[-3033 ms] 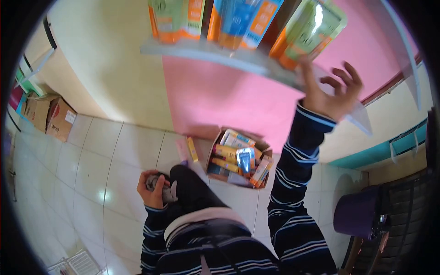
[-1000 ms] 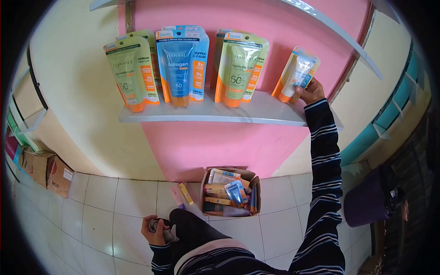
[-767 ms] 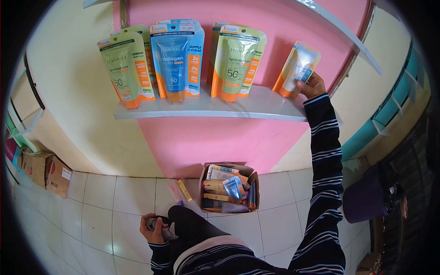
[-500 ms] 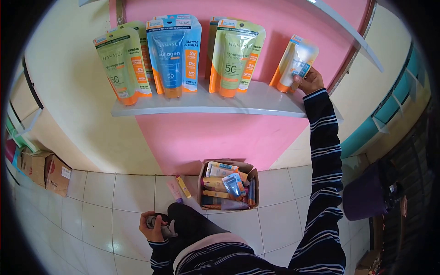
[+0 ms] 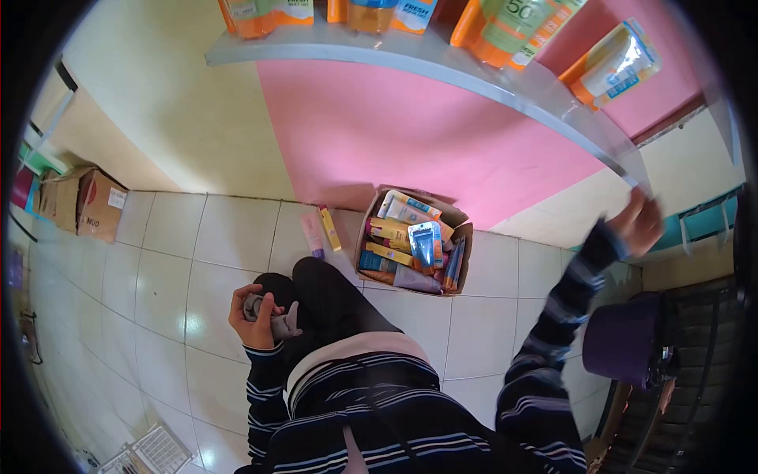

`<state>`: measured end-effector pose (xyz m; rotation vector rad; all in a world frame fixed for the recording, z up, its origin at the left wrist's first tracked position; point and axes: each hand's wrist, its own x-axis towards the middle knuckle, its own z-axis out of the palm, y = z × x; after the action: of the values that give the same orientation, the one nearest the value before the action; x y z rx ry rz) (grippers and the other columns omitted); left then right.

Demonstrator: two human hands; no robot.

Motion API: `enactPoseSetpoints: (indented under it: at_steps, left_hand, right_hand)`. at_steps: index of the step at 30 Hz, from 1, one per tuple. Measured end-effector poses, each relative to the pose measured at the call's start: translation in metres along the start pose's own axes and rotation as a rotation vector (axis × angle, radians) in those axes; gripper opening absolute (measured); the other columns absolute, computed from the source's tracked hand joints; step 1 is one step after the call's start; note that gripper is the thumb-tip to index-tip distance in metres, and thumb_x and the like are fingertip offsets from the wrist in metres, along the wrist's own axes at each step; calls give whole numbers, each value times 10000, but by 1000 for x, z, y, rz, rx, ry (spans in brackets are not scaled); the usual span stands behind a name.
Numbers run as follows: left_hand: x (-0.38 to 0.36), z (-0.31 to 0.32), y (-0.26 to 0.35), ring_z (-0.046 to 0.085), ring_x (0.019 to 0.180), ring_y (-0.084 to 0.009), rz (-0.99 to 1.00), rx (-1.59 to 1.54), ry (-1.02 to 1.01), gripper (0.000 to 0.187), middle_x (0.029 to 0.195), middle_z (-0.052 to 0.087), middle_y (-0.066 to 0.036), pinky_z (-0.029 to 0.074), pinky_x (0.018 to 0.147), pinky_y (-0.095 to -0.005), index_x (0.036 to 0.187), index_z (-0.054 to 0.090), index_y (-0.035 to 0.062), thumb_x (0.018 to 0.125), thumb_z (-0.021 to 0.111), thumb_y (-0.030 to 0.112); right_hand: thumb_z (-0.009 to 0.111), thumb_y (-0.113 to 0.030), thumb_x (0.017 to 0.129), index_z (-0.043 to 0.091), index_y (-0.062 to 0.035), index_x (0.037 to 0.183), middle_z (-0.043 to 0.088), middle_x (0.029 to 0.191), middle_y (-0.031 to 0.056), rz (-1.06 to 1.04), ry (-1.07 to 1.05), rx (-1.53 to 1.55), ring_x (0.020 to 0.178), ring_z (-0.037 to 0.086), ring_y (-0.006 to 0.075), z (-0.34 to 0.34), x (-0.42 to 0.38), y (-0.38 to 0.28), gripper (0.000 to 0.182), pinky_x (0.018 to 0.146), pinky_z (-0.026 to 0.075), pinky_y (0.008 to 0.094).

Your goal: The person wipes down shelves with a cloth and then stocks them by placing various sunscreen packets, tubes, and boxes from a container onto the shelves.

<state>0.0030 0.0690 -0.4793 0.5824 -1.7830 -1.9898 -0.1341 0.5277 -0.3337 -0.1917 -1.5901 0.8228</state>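
My left hand (image 5: 254, 317) is closed around a crumpled grey cloth (image 5: 278, 320) beside my knee. Below the right end of the grey shelf (image 5: 332, 46), my right hand (image 5: 636, 224) hangs in the air, blurred, its fingers smeared by motion. Up on the shelf, a small white and orange pack (image 5: 616, 67) leans at the right. Larger packs stand to its left: a green one (image 5: 513, 28), a blue one (image 5: 373, 14) and another green one (image 5: 254, 17), all cut off by the top edge.
An open cardboard box (image 5: 463, 272) full of tubes and packs sits on the tiled floor. Beside it lie a pink tube (image 5: 313, 234) and a yellow box (image 5: 330, 229). A purple bin (image 5: 624, 340) stands right; a brown carton (image 5: 96, 207) is far left.
My right hand has let go of the small pack and moved down and right, off the shelf. The view has tilted downward. My left hand still holds the cloth.
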Motion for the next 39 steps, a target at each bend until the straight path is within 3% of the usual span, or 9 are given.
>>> enactPoseSetpoints:
  at_steps: [1, 2, 3, 4, 11, 17, 22, 29, 39]
  left_hand:
    - [1, -1, -3, 462, 464, -81, -8, 2, 5, 186, 564, 440, -17, 468, 494, -233, 847, 493, 3, 685, 584, 8]
    - [1, -1, -5, 463, 463, -81, -14, 1, 11, 186, 563, 439, -17, 469, 496, -232, 847, 493, 2, 685, 583, 5]
    - [1, -2, -7, 463, 462, -81, -21, 3, 14, 185, 561, 438, -18, 470, 497, -231, 847, 493, 1, 685, 582, 3]
    - [1, -2, -6, 463, 462, -81, -28, 10, 10, 185, 561, 438, -18, 470, 497, -231, 847, 493, 1, 685, 582, 3]
    - [1, 0, 6, 470, 481, -85, -10, 3, -13, 171, 621, 465, -40, 460, 490, -227, 838, 488, -8, 693, 579, 5]
    - [3, -15, -12, 474, 472, -96, -3, 41, -6, 179, 624, 470, -39, 426, 471, -216, 832, 486, 15, 689, 593, 37]
    - [11, -3, -6, 464, 456, -97, -5, -16, -31, 164, 600, 464, -41, 441, 473, -223, 819, 479, 17, 691, 582, 24]
    - [15, 9, 4, 457, 451, -88, 53, -46, -44, 174, 584, 460, -36, 446, 477, -215, 830, 480, 6, 688, 583, 13]
    - [10, 0, -5, 459, 454, -87, 35, -34, -42, 164, 650, 465, -49, 445, 470, -207, 824, 485, -1, 691, 581, 11]
  right_hand:
    - [544, -162, 747, 470, 53, 953, 550, 842, 143, -60, -294, 123, 772, 531, 193, -5, -46, -6, 307, 592, 464, 274]
    - [518, -241, 740, 499, -7, 948, 557, 786, 87, 504, -127, 868, 712, 519, 182, 3, -108, 49, 314, 578, 445, 273]
    - [568, -258, 689, 498, -53, 978, 551, 824, 63, 782, -278, 573, 693, 504, 174, 12, -164, 33, 361, 603, 430, 272]
    - [584, -62, 629, 477, -16, 982, 521, 922, 83, 397, -739, -201, 864, 498, 196, 18, -226, 55, 372, 729, 440, 312]
    - [723, -186, 454, 328, -54, 1096, 429, 1052, 160, 483, -1061, -630, 976, 411, 331, 25, -358, 90, 765, 817, 378, 379]
    - [745, -179, 464, 342, -37, 1125, 492, 924, 130, 556, -590, -253, 906, 480, 272, 11, -316, 69, 787, 794, 395, 370]
    - [704, -70, 587, 277, 14, 1188, 499, 902, 133, 212, -113, 449, 785, 522, 202, 8, -70, -103, 742, 662, 452, 309]
    - [762, -396, 458, 459, 64, 986, 577, 761, 151, 3, -224, -180, 653, 577, 205, 72, 28, -102, 763, 622, 459, 264]
    - [749, -443, 467, 412, 61, 1081, 554, 882, 211, -42, -176, -222, 772, 585, 272, 80, 10, -104, 862, 663, 481, 332]
